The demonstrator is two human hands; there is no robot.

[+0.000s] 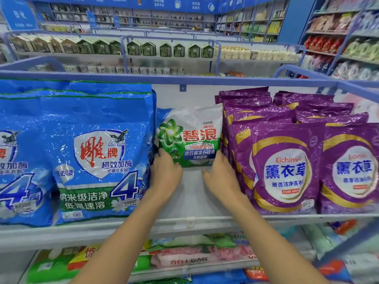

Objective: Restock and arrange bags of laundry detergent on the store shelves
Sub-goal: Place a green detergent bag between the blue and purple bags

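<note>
Fingers (161, 155) of the left hand (165, 171) curl onto the lower left corner of the green-and-white detergent bag (192, 136), gripping it. On the right hand (222, 178) the fingers (217, 158) lie fairly straight and close together against the bag's lower right edge, with the thumb spread out in front and below, apart from the bag as far as I can see.

So the bag stands upright between the 2 sets of fingertips, well back on the shelf (190, 193), its printed face turned outward. Holding both bottom corners looks like a way to square it up and stop a soft pouch from slumping or twisting.

Just outside the left fingers stand the big blue bags (92, 152), close enough to brush the knuckles. Just outside the right fingers, the purple bags (283, 160) stand in stepped rows, and those fingers sit in the narrow gap beside them. The slot is tight, so guiding from both sides probably keeps the neighbours from being knocked.

Nearer than the fingers, the shelf is bare in this slot, so I'd judge more of these bags belong here, or this 1 comes forward.
</note>
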